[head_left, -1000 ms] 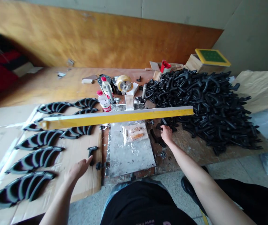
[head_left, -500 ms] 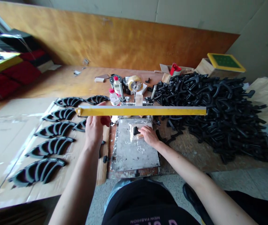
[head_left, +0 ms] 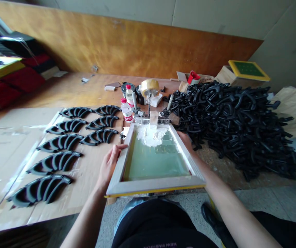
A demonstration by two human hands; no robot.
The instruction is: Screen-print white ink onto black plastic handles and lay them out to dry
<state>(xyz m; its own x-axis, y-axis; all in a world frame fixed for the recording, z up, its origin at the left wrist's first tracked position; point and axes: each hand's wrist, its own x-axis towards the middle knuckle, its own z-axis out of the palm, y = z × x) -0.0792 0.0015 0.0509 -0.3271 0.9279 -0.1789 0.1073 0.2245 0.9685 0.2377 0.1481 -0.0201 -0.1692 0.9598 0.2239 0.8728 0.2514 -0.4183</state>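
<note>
A hinged printing screen frame (head_left: 119, 170) with green mesh and a patch of white ink at its far end lies flat over the metal base. My left hand (head_left: 109, 163) grips the frame's left rail, fingers curled over its edge. My right hand (head_left: 186, 140) rests against the frame's right rail near its far end; its fingers are mostly hidden behind the rail. A large heap of black curved plastic parts (head_left: 236, 117) lies just right of the frame.
Rows of black curved parts (head_left: 60, 143) are laid out on cardboard (head_left: 10, 137) to the left. Behind the frame stand two small bottles (head_left: 126, 109), a tape roll (head_left: 150, 86) and a clamp hinge. A yellow-framed screen (head_left: 248, 69) sits on a box at the back right.
The frame has swung down from raised to flat over the base. My left hand came down with its left rail; my right hand left the base plate and moved to the right rail.
</note>
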